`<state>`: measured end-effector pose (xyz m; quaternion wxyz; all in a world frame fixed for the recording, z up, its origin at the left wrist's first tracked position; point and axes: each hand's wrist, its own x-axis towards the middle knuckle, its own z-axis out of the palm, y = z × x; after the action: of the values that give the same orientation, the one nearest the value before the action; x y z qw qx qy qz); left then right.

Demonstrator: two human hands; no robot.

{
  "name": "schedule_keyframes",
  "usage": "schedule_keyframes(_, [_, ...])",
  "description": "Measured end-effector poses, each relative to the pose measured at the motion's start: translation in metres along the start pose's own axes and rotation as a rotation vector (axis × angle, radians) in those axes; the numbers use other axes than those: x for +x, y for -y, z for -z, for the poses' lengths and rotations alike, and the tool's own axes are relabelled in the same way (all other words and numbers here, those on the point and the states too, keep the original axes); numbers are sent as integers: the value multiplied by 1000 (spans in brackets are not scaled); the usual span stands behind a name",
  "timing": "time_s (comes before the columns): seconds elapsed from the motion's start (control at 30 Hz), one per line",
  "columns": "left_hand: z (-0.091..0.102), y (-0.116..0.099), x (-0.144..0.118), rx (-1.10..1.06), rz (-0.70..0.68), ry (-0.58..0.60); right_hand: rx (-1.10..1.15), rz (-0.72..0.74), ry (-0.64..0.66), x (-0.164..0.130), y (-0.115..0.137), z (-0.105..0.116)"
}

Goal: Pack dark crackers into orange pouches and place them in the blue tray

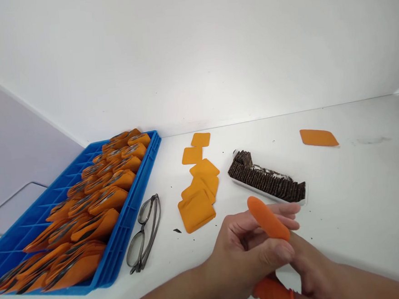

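From the head view, the left hand (247,251) lies over the right hand (310,264) low in the middle of the white surface (359,193). The left hand's fingers are curled shut around an orange rubber finger cot (268,218) worn on a right-hand finger, which sticks up between them. A second orange finger cot (274,293) covers another right-hand finger at the bottom edge; whether the right hand is closed or apart cannot be told.

Just beyond the hands sits a clear plastic tray of dark brown square biscuits (268,181). To its left lies a row of flat orange square pouches (198,190), then grey-framed glasses (144,233), then a blue plastic compartment crate (128,209) packed with filled orange pouches. A single orange pouch (319,137) lies well apart at the far right.
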<state>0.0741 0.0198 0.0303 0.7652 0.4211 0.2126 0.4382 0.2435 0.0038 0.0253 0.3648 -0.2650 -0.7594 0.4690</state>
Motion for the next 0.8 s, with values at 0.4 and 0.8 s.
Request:
schedule_keyframes(0.4, [4, -13, -3, 173, -272, -128, -495, 388, -184, 53, 9, -8])
schedule_keyframes(0.8, [38, -28, -18, 413, -384, -403, -407, 412, -232, 47, -42, -11])
